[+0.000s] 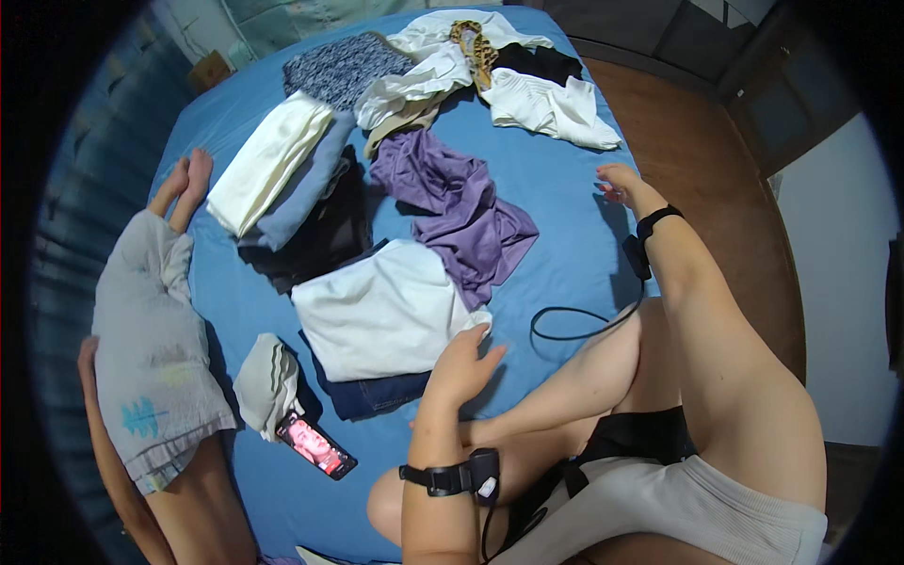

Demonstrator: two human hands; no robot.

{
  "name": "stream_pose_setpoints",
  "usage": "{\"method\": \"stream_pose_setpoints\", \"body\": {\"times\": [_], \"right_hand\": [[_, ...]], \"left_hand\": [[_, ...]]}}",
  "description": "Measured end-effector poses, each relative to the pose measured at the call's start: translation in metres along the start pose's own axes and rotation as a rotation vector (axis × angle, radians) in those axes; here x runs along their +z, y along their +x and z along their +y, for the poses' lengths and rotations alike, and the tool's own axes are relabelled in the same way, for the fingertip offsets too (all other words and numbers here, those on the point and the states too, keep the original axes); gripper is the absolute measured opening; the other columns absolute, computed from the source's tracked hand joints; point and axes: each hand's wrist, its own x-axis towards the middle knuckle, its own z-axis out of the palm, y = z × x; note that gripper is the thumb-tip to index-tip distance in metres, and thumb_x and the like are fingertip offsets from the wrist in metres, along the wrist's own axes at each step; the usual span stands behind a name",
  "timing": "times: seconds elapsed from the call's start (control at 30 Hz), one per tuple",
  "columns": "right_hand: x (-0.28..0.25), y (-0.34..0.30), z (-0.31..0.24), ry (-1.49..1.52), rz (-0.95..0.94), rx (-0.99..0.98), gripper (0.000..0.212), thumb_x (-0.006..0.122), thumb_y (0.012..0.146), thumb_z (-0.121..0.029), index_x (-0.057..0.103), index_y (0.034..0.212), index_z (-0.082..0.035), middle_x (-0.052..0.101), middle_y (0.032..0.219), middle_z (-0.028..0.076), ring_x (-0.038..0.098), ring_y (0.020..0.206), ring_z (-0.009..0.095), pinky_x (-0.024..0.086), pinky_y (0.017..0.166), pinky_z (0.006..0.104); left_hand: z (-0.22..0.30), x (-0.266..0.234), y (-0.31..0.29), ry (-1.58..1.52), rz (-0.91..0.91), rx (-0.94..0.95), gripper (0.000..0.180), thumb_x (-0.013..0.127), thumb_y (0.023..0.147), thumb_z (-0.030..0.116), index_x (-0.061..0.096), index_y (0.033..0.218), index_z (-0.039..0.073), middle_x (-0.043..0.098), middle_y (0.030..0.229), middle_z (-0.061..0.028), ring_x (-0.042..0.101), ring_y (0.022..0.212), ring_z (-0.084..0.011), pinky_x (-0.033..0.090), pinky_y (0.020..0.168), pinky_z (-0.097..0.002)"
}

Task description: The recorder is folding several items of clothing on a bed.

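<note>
My left hand (pixel 463 365) lies at the right edge of a folded white garment (pixel 377 306), its thumb apart from the fingers. The fingertips touch or nearly touch the garment's corner; I cannot tell whether they press on it. Beneath that garment are folded dark blue jeans (pixel 372 394). My right hand (pixel 621 183) hovers over the right side of the bed, fingers loosely spread, with nothing in it. Between the hands and the stacks, a crumpled purple garment (pixel 461 212) spreads out, its lower end against the white one. Each forearm wears a black strap with a small device.
A folded stack topped by a cream garment (pixel 270 162) stands left. Loose white, black and patterned clothes (pixel 546 104) lie at the far end. A lit phone (pixel 317 446) leans by a grey-white cloth bundle (pixel 268 381). Another person in grey shorts (pixel 155 339) lies along the left edge. A black cable (pixel 574 330) loops near my knee.
</note>
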Motion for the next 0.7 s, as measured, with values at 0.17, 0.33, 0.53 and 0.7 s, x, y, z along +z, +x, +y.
{"method": "stream_pose_setpoints", "body": {"times": [0.17, 0.33, 0.53, 0.7], "right_hand": [[-0.028, 0.065, 0.014, -0.472, 0.298, -0.481, 0.054, 0.068, 0.066, -0.022, 0.05, 0.114, -0.005, 0.054, 0.113, 0.016, 0.053, 0.103, 0.029, 0.043, 0.087, 0.0355], [-0.01, 0.097, -0.018, -0.427, 0.485, -0.682, 0.065, 0.071, 0.062, -0.024, 0.046, 0.117, 0.001, 0.051, 0.115, 0.023, 0.05, 0.108, 0.034, 0.039, 0.092, 0.0366], [0.025, 0.072, -0.031, -0.764, 0.324, -0.354, 0.043, 0.056, 0.074, -0.016, 0.049, 0.116, -0.006, 0.055, 0.111, 0.021, 0.052, 0.104, 0.034, 0.043, 0.086, 0.039], [0.026, 0.043, -0.024, -0.812, 0.075, -0.579, 0.041, 0.057, 0.071, -0.02, 0.055, 0.107, -0.002, 0.06, 0.101, 0.019, 0.058, 0.095, 0.031, 0.046, 0.08, 0.0366]], "left_hand": [[0.0, 0.006, 0.007, -0.007, -0.023, -0.11, 0.051, 0.061, 0.08, 0.023, 0.045, 0.12, -0.003, 0.053, 0.114, -0.0227, 0.052, 0.107, -0.0302, 0.04, 0.091, -0.0339], [-0.01, 0.01, 0.021, -0.127, -0.062, -0.219, 0.043, 0.06, 0.083, 0.017, 0.047, 0.118, -0.003, 0.057, 0.108, -0.0136, 0.055, 0.099, -0.0182, 0.043, 0.085, -0.0281], [-0.001, 0.013, 0.036, -0.106, -0.15, -0.245, 0.047, 0.06, 0.081, 0.024, 0.048, 0.119, -0.001, 0.059, 0.099, -0.0174, 0.058, 0.084, -0.0226, 0.045, 0.076, -0.0307], [0.001, 0.013, 0.037, -0.091, -0.18, -0.237, 0.045, 0.06, 0.083, 0.022, 0.047, 0.12, 0.0, 0.058, 0.103, -0.0131, 0.056, 0.089, -0.0175, 0.044, 0.079, -0.0269]]}}
